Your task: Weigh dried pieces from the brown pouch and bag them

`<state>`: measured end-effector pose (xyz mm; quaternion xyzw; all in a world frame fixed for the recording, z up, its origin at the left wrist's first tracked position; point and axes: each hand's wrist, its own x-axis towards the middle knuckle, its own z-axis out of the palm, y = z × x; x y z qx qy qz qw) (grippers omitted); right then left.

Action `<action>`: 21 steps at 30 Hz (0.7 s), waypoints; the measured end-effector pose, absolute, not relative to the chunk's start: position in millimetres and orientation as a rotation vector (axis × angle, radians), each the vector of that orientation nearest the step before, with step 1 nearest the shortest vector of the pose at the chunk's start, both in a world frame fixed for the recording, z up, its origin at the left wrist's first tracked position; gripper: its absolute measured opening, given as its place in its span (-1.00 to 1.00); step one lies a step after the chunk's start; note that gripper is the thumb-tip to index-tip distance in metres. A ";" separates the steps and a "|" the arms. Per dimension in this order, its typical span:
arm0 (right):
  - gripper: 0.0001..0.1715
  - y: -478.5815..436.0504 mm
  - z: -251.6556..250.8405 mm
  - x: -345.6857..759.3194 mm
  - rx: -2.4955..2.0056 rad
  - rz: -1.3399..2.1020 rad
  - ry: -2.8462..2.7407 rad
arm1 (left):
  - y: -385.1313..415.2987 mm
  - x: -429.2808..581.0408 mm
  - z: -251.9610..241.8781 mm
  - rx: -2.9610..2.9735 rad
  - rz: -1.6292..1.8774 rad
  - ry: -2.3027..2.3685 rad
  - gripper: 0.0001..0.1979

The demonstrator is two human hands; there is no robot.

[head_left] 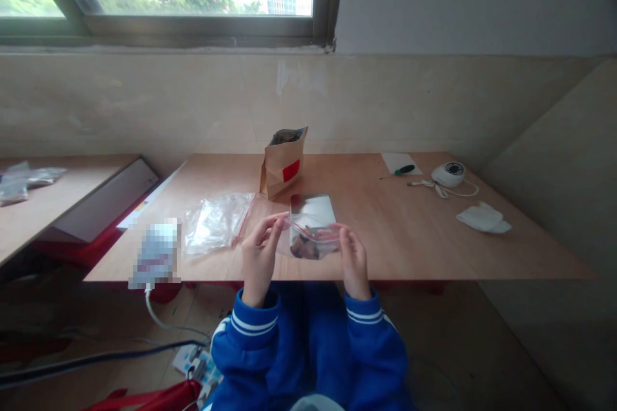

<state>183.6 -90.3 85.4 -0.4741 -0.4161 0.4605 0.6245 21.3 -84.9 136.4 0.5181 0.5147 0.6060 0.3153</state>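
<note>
The left hand [260,257] and right hand [353,260] each pinch one end of the red zip strip of a small clear bag [311,241], held just above the near edge of the table [409,231]. Dark pieces already sit inside; whether the strip is sealed I cannot tell. The bag's mouth faces up, its long axis running left to right. Beyond it lies a shiny tray [313,209], then an open paper pouch [283,162]; spare bags [216,221] lie left.
</note>
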 end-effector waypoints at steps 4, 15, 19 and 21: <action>-0.58 -92.0 87.7 190.0 -1.174 0.938 -0.989 | -86.3 24.6 129.2 1.218 1.690 1.392 -0.71; -0.60 -103.3 104.5 208.9 -1.160 0.888 -1.038 | -94.9 41.8 98.4 0.856 1.654 1.167 -0.69; -0.65 -103.6 102.9 211.7 -1.106 1.016 -1.047 | -94.7 43.0 94.0 0.821 1.693 1.147 -0.68; -0.69 -104.4 103.6 212.9 -1.135 0.979 -1.032 | -93.7 42.8 92.8 0.827 1.678 1.125 -0.67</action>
